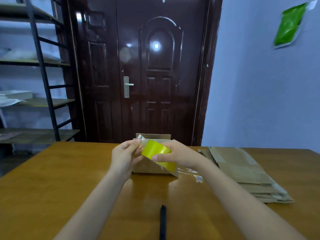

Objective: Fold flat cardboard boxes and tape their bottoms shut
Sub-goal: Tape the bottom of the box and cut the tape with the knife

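The right hand (174,153) grips the tape roll (156,151) while the left hand (124,153) pinches its free end, ready to tape the box (149,168) at the table's (52,179) far edge.

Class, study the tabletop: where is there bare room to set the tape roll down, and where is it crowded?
Bare wood lies left of the folded box, out to the table edge, and near the front, left of the black pen. The right side is crowded by the flat cardboard stack and loose tape scraps.

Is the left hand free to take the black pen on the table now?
Probably not at once: the left hand pinches the tape end pulled from the yellow tape roll. The black pen lies uncovered nearby, with nothing in the way.
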Demonstrator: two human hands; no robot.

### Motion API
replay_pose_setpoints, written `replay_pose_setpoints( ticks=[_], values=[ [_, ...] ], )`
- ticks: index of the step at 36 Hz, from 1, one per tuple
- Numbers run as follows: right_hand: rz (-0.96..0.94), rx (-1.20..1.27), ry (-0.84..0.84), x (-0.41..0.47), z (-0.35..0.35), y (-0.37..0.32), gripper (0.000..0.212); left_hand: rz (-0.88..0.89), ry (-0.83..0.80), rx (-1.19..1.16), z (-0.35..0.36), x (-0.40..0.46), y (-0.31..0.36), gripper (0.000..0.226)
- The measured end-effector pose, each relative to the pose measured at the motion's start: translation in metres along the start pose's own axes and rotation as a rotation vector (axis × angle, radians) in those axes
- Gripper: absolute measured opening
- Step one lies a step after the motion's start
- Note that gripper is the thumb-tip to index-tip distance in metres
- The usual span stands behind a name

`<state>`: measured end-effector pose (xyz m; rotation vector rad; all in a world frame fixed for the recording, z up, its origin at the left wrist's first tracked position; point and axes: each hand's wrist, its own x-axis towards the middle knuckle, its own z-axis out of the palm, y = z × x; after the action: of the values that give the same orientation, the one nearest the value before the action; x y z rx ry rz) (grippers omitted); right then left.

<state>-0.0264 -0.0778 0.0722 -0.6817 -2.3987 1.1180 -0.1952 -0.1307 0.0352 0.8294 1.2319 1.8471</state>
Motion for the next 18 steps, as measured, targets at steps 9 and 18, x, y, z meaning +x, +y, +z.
replay_pose_setpoints(
  ticks=[9, 18],
  values=[
    [0.084, 0.031, -0.052, 0.013, -0.019, -0.017, 0.032, 0.075, 0.135, 0.086, 0.02, 0.012, 0.013, 0.015],
    [0.302, -0.315, -0.003, 0.021, -0.077, -0.004, 0.057, 0.183, 0.2, 0.005, 0.038, 0.037, 0.064, 0.016]
  ],
)
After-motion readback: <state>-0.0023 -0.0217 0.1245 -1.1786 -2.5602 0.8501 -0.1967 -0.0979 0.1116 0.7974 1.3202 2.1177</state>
